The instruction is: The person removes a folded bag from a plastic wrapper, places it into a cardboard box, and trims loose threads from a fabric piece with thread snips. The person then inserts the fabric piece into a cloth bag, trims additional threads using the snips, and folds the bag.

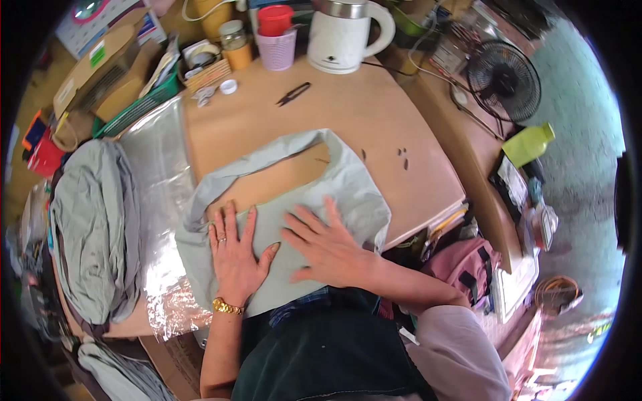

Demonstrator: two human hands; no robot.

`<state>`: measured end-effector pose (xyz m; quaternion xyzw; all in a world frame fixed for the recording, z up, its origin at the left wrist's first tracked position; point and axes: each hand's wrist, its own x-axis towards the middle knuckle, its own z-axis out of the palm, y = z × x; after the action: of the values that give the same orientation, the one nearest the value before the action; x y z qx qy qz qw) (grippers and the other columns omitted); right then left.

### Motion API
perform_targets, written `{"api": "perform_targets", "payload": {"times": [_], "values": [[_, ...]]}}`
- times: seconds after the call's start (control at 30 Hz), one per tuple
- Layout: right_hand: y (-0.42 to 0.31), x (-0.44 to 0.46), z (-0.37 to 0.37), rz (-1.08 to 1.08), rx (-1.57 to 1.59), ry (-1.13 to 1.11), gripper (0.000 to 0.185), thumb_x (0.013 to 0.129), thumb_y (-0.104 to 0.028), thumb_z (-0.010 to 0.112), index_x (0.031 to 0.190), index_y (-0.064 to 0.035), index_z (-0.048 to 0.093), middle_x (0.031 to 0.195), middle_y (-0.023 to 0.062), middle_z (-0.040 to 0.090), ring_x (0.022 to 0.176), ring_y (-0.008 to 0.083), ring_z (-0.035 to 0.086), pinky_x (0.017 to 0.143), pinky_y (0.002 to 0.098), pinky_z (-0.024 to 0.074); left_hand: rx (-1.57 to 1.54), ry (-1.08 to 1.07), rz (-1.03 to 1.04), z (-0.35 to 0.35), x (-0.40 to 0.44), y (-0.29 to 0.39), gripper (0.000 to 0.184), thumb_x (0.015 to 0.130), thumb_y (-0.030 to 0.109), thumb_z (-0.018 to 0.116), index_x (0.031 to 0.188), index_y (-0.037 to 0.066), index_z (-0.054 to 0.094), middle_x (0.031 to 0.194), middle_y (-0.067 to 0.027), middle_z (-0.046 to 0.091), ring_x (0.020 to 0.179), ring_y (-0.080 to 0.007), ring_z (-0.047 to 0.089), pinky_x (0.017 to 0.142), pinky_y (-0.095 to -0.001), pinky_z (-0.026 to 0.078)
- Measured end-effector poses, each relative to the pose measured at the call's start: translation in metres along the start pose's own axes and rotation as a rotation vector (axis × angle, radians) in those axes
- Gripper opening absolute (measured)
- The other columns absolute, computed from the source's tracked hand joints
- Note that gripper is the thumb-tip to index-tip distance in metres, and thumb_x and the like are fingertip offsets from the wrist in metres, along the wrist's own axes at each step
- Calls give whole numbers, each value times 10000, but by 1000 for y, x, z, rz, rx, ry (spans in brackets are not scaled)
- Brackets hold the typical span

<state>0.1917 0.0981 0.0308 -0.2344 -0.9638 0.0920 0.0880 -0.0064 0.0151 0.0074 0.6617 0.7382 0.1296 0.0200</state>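
A pale grey-green cloth bag (pixel 281 230) with a wide shoulder strap (pixel 264 155) lies spread on the brown table in front of me. My left hand (pixel 237 250) rests flat on the bag's left part, fingers apart and pointing away from me; a gold watch is on that wrist. My right hand (pixel 324 240) is over the middle of the bag, fingers spread, slightly blurred; whether it presses on the cloth I cannot tell. Neither hand grips anything. Beyond the strap lie small black thread snips (pixel 293 94).
Left of the bag lie clear plastic sheeting (pixel 160 194) and a heap of grey-green cloth (pixel 97 227). A white kettle (pixel 341 37), a pink cup (pixel 277 52) and a jar (pixel 235 45) stand at the back. A black fan (pixel 504 80) is at the right.
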Motion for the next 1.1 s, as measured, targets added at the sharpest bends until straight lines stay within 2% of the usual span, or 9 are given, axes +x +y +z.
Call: {"api": "perform_targets", "payload": {"times": [0.2,0.37,0.43,0.6,0.7,0.77,0.87,0.97,1.1], "values": [[82,-113,-73,419,99,175,739,688,-369,807,1313,-93,526,1437,151,437,1378,336,359,1121,622,188,24,-46,56,3,6,-7,797,875,547,576,1508,134,327,1582,-222,168,1438,-457,166,1158,-555,137],[80,-101,-35,-106,9,259,171,725,-100,632,891,-83,594,946,87,549,1014,280,559,975,421,391,-10,-32,136,-6,13,30,768,911,563,510,1520,144,302,1598,-194,145,1457,-441,127,1147,-606,71],[90,-99,-26,-121,-34,247,167,683,-72,639,838,-78,575,901,71,550,949,266,574,909,401,414,-100,-244,238,-6,13,46,771,924,608,437,1532,162,275,1611,-155,135,1469,-418,109,1124,-652,24],[88,-104,-34,-77,-111,104,164,662,-26,623,812,-62,570,834,56,580,875,247,613,778,329,425,-64,-246,219,10,12,39,782,924,651,379,1539,182,258,1615,-126,141,1475,-400,101,1107,-678,1],[78,-101,-70,273,-95,-138,128,781,-73,617,906,-46,613,910,93,631,935,276,629,844,381,426,-104,-316,158,-5,18,57,784,922,658,377,1534,179,271,1612,-133,151,1476,-400,98,1104,-684,3],[70,-72,-81,482,562,182,354,904,-265,593,1174,-35,588,1207,185,599,1193,340,545,1020,444,370,-139,-237,346,-11,19,93,776,920,651,395,1521,168,297,1604,-140,172,1471,-404,115,1096,-699,20],[64,-32,-19,432,227,226,612,931,-474,546,1414,-111,447,1493,206,369,1410,391,298,1135,555,213,28,-284,439,21,15,126,750,920,622,429,1507,167,322,1591,-149,207,1465,-392,154,1102,-694,53],[78,-22,14,423,-24,98,749,893,-573,537,1483,-149,355,1574,191,218,1456,429,147,1133,634,135,-92,-316,523,19,17,110,730,920,581,466,1496,151,336,1578,-150,242,1455,-370,205,1115,-676,77],[76,-21,14,333,-49,119,795,847,-601,585,1468,-148,385,1563,186,248,1447,433,166,1101,688,124,-38,-193,369,1,4,37,682,924,493,505,1485,135,354,1570,-161,257,1446,-366,230,1131,-638,106]]}}
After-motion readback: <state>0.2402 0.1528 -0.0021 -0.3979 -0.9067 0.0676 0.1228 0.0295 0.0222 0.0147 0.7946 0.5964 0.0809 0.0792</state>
